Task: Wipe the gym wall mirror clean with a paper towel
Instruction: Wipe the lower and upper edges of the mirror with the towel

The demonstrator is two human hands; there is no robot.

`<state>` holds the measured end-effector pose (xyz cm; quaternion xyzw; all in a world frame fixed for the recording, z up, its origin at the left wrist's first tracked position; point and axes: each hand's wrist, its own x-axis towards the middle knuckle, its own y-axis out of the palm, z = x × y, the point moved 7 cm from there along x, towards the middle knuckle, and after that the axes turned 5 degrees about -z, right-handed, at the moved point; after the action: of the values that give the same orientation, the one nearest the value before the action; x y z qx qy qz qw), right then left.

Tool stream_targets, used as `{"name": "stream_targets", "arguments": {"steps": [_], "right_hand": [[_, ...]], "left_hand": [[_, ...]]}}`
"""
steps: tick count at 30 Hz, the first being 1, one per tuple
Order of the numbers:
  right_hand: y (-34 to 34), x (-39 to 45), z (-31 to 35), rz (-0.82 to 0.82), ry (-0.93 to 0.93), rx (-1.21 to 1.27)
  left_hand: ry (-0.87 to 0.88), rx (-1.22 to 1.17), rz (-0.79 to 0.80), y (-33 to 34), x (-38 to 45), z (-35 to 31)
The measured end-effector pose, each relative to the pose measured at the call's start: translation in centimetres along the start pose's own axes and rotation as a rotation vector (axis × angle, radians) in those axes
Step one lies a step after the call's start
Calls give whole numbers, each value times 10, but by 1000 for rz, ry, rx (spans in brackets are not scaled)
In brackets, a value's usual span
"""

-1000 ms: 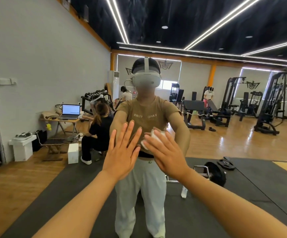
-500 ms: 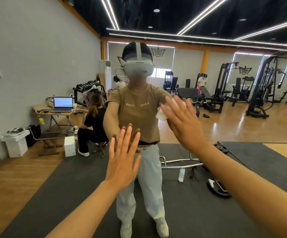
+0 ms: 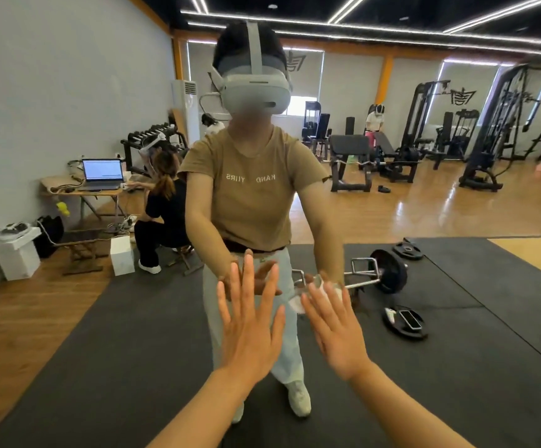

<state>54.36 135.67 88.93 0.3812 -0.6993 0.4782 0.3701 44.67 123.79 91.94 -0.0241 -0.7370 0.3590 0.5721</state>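
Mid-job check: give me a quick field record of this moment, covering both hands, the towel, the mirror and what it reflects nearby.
left hand: flat, fingers spread, palm against the glass, no towel
right hand: flat, pressing the towel to the glass
paper towel: white, mostly hidden under the right hand, edges showing past the fingers
mirror: fills the view; dirt or streaks cannot be told
reflected nearby: barbell on the black mat

Left hand (image 3: 249, 331) pressed flat on mirror (image 3: 52, 92), fingers spread. Right hand (image 3: 335, 331) placed just beside it, to right, flat on glass. Paper towel (image 3: 298, 303) trapped between right palm and mirror, seen in reflection. Barbell (image 3: 382, 274) reflected right of both hands, on mat (image 3: 456, 383).
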Motion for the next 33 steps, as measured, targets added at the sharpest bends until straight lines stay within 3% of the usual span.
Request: {"name": "stream_targets", "arguments": {"steps": [5, 9, 12, 18, 22, 26, 33], "right_hand": [[-3, -28, -2, 132, -227, -61], [-21, -14, -26, 187, -401, -84], [-53, 33, -67, 54, -284, -104], [-130, 142, -157, -296, 93, -33], [-148, 159, -187, -432, 264, 80], [-119, 114, -163, -358, 125, 98], [-73, 0, -130, -52, -233, 84]], "left_hand": [[-104, -30, -22, 6, 2, -17], [-70, 4, 2, 12, -4, -34], [-102, -26, 10, 16, -3, -51], [-337, -143, -33, 24, 14, -80], [-351, -105, -28, 29, 12, -79], [-365, -83, -34, 28, 12, -78], [-428, -8, -51, 28, 14, -89]]}}
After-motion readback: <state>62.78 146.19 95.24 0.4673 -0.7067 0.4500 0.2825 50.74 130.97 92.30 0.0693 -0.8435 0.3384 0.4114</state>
